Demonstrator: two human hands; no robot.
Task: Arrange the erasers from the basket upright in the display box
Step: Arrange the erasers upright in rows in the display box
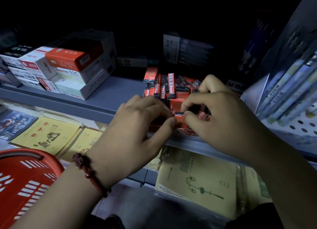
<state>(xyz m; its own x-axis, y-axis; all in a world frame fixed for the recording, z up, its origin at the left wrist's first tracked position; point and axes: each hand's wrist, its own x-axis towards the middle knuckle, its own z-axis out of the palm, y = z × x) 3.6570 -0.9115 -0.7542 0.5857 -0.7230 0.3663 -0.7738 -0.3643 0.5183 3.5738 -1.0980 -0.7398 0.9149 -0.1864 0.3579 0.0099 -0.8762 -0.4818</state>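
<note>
A red display box (186, 131) stands at the front of the grey shelf, crowded with several red-and-black erasers (171, 83), some upright and some leaning. Both my hands meet over the box's front row. My left hand (137, 125) and my right hand (221, 119) pinch one red-sleeved eraser (179, 114) between their fingertips, one at each end. The red basket (25, 184) sits at the lower left; its inside is out of sight.
Stacked white and red stationery boxes (68, 69) fill the shelf's left part. Yellow exercise books (49, 136) and wrapped tan notebooks (199, 179) lie on the lower shelf. Packaged books (291, 89) lean on a pegboard rack at the right. Dark packs hang behind the box.
</note>
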